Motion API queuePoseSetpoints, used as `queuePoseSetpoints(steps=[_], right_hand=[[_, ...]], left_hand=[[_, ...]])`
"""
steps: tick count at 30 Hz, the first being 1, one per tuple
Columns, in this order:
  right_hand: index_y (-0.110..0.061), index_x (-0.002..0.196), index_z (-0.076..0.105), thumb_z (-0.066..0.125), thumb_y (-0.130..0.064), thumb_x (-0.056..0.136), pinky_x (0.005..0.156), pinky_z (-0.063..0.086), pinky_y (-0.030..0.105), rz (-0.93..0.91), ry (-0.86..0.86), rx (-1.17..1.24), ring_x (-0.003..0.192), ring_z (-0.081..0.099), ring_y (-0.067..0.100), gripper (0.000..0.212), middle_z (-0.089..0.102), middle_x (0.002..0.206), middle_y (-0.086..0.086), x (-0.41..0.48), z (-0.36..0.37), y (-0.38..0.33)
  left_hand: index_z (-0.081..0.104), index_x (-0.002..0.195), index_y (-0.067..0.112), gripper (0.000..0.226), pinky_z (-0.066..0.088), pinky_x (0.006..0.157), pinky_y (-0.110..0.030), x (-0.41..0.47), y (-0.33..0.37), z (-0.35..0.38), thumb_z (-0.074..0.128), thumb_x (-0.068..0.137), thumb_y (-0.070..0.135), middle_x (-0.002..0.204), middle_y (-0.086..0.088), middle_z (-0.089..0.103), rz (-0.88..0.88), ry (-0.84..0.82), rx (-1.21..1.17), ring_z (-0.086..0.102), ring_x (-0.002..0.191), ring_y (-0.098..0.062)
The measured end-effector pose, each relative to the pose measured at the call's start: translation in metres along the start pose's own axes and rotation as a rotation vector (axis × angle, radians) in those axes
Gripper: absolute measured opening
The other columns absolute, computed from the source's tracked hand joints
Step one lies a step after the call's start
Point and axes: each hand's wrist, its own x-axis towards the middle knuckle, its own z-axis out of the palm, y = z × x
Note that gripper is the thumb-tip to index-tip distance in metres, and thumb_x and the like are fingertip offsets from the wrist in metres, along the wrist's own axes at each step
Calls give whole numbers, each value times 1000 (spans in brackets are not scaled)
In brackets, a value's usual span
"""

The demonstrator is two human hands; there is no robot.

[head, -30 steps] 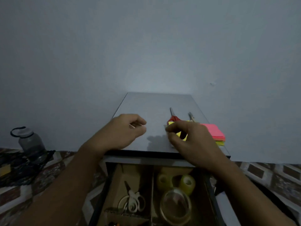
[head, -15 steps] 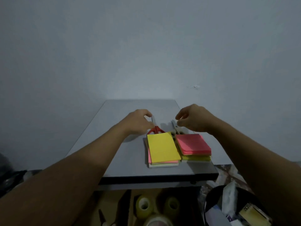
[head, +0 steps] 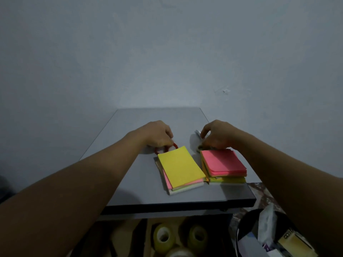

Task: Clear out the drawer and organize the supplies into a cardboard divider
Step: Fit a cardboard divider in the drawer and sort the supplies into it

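Note:
Two stacks of sticky notes lie on the grey desk top: a yellow-topped stack and a pink-topped stack. Behind the yellow stack, my left hand curls its fingers onto the red-handled scissors, whose blades are hidden under the hand. My right hand grips a silver-tipped second pair of scissors just behind the pink stack. Below the desk edge, the open drawer holds a cardboard divider with tape rolls in it.
A grey wall stands close behind the desk. At the lower right, a dark round bin holds papers and small packages. More tape rolls sit in the drawer beside the first.
The view has tilted up slightly and moved closer. Both hands have stayed behind the note stacks, with the left hand settling lower onto the red scissors handles.

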Motion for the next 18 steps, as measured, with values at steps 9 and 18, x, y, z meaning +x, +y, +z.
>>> queuePoseSetpoints(steps=[9,18], right_hand=[[-18,104,75,79,-28,75,76,49,27,-51,43,-46,99,60,24,31,68,111,8,2,5,-3],[-12,112,73,81,-21,76,73,47,25,-7,78,125,90,62,24,38,69,103,7,-4,0,-10]], left_hand=[[66,128,26,44,49,90,-32,-4,-27,-9,66,85,18,135,-6,59,-23,62,184,57,117,-27],[73,115,27,33,46,89,-28,-42,-49,-23,64,85,18,127,-6,66,-54,231,-61,61,112,-25]])
